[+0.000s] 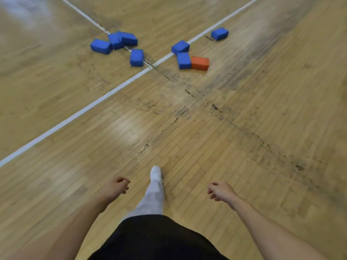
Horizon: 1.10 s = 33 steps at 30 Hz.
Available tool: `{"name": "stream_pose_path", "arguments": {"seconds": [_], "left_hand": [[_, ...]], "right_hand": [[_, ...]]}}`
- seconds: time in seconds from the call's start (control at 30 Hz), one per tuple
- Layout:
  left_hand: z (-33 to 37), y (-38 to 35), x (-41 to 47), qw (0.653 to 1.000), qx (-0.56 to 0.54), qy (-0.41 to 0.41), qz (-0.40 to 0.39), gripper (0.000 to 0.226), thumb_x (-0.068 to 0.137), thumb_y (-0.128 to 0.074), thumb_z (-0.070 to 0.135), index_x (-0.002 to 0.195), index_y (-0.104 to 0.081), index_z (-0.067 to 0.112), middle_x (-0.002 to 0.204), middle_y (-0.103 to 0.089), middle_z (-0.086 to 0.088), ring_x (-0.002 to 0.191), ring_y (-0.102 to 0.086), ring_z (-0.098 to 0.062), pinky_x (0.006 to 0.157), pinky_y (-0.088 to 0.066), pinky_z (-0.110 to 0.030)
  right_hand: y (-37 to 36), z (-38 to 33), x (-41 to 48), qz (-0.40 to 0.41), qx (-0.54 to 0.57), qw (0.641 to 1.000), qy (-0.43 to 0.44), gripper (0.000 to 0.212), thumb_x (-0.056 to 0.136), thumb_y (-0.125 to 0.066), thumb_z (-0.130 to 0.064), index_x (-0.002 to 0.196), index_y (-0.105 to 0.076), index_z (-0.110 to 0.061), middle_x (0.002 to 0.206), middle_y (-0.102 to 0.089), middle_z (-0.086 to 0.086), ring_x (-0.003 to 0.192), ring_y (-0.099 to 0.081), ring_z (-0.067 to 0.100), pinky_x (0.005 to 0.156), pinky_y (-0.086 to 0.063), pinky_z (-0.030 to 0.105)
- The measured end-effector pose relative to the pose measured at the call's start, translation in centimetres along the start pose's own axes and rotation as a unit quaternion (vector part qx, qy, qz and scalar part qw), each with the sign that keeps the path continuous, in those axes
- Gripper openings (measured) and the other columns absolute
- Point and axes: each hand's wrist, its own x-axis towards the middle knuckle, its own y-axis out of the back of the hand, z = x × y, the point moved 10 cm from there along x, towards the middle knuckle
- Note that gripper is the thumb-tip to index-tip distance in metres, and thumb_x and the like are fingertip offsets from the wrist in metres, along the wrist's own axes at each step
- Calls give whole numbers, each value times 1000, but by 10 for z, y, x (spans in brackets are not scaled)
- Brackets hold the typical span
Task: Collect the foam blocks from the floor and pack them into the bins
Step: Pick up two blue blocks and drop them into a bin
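Several blue foam blocks lie scattered on the wooden floor far ahead: a cluster (pixel 114 41) at the upper left, one (pixel 136 57) just below it, a pair (pixel 182 53) near the middle, and a lone one (pixel 219 33) further right. One orange foam block (pixel 200 63) lies against the pair's lower blue block. My left hand (pixel 117 186) and my right hand (pixel 220 191) hang low in front of me with loosely curled fingers, holding nothing, well short of the blocks. No bin is in view.
White court lines (pixel 93 104) cross the scuffed wooden gym floor and meet near the blocks. My foot in a white shoe (pixel 156 173) is stepped forward between my hands. Bare floor stretches between me and the blocks.
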Motion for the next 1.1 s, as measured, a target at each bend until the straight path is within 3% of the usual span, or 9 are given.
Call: {"name": "stream_pose_path", "arguments": {"seconds": [0.17,0.33,0.5,0.67,0.83,0.97,1.1], "left_hand": [[30,37,96,997,-48,55,-1,23,98,-47,21,113,-58,8,101,-61,-9,93,-59,-23,87,-47,-36],[128,104,188,997,-69,40,8,29,99,-46,23,119,-55,5,105,-59,-11,97,-58,-25,87,-46,-35],[226,180,273,994,-106,27,32,23,98,-48,25,107,-60,9,97,-61,-9,86,-59,-22,74,-45,-31],[279,233,357,990,-114,65,49,16,96,-50,21,91,-62,11,90,-61,-10,75,-57,-20,65,-43,-29],[328,286,443,993,-46,104,32,20,97,-48,24,105,-59,8,101,-62,-11,90,-60,-24,77,-48,-33],[411,363,513,994,-19,86,62,20,96,-48,23,105,-61,10,98,-63,-8,90,-61,-22,82,-49,-35],[507,434,586,990,-84,42,101,22,96,-48,25,105,-62,11,97,-64,-7,88,-61,-22,79,-47,-34]], "right_hand": [[20,-89,86,-8,-76,997,-20,23,94,-51,-25,105,-64,-10,101,-68,7,91,-65,20,76,-51,32],[52,-241,157,-2,-79,997,13,13,88,-54,-23,83,-62,-15,85,-64,4,79,-60,17,72,-45,31],[88,-399,220,9,-50,996,68,14,91,-54,-23,93,-65,-14,91,-67,1,85,-65,17,83,-51,35],[104,-481,307,-5,-49,998,45,16,91,-53,-23,95,-66,-13,94,-68,3,79,-64,16,74,-49,31],[116,-549,398,-35,-49,998,-14,18,93,-51,-21,96,-63,-9,98,-66,8,81,-61,18,76,-50,33],[135,-656,455,-53,-53,997,-1,15,92,-51,-18,82,-59,-11,89,-64,8,76,-60,19,69,-46,31],[153,-784,506,-54,-67,995,43,18,93,-51,-23,92,-65,-12,96,-67,7,78,-63,17,71,-47,30]]}}
